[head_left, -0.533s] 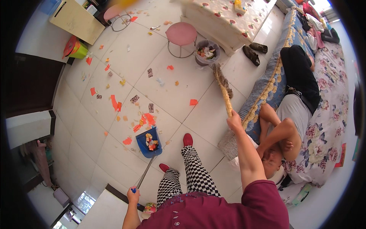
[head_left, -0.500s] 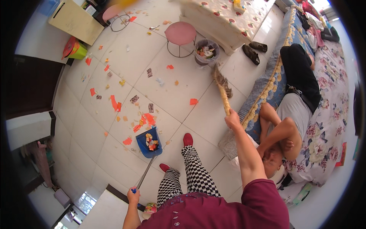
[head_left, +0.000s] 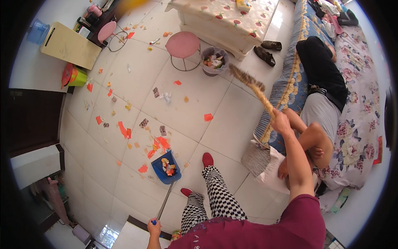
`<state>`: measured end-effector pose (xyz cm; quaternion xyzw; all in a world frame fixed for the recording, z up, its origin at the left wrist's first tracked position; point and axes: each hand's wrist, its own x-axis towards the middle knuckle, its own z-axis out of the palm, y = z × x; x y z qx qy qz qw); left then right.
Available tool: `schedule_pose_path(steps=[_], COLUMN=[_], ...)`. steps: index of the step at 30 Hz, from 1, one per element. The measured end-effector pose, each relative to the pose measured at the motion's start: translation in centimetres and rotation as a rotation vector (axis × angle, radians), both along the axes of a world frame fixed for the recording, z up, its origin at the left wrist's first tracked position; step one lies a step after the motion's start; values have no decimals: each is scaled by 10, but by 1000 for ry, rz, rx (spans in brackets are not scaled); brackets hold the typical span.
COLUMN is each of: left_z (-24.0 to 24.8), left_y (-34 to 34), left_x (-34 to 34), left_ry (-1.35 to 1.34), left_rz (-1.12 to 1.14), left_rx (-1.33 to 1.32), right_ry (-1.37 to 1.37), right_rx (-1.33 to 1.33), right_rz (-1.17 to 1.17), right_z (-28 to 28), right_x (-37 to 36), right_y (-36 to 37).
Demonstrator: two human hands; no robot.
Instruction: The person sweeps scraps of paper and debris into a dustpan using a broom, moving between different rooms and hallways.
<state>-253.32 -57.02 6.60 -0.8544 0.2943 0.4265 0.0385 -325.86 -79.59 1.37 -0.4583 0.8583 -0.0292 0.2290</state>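
My left hand [head_left: 154,227] is closed round the top of a long-handled blue dustpan [head_left: 170,180], low in the view. The pan lies on the floor in front of my red shoes and holds a small heap of orange, white and red scraps [head_left: 168,166]. Out to the right, my right hand [head_left: 280,122] grips the yellow handle of a broom [head_left: 260,94]. Its brown bristles point toward the lined waste bin [head_left: 214,62], apart from the dustpan. Red paper scraps [head_left: 162,143] lie just beyond the pan's far edge.
Paper scraps and peel-like bits [head_left: 123,129] are scattered over the tiles. A pink stool [head_left: 182,45] stands beside the bin, near a cloth-covered table [head_left: 232,18]. Along the right, a person [head_left: 319,112] lies on a sofa [head_left: 352,124]. Dark shoes [head_left: 265,55] sit between table and sofa.
My right hand has swung the broom to the right, nearer the sofa, and its bristles have turned. The dustpan keeps about the same place on the floor. The whole view has shifted slightly.
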Motion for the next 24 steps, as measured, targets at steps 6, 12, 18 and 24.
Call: schedule_pose_path(steps=[6, 12, 18, 24], left_z=[-1, 1, 7, 3], left_y=[10, 10, 7, 4], left_x=[10, 11, 11, 9], left_ry=[46, 36, 6, 22], left_rz=[52, 107, 92, 89], left_rx=[-20, -20, -7, 51], right_ry=[133, 20, -55, -123], right_rx=[153, 274, 245, 69], right_rz=[16, 296, 203, -77], right_z=[-67, 11, 48, -65], right_x=[-21, -38, -74, -79], right_y=[-112, -108, -51, -35])
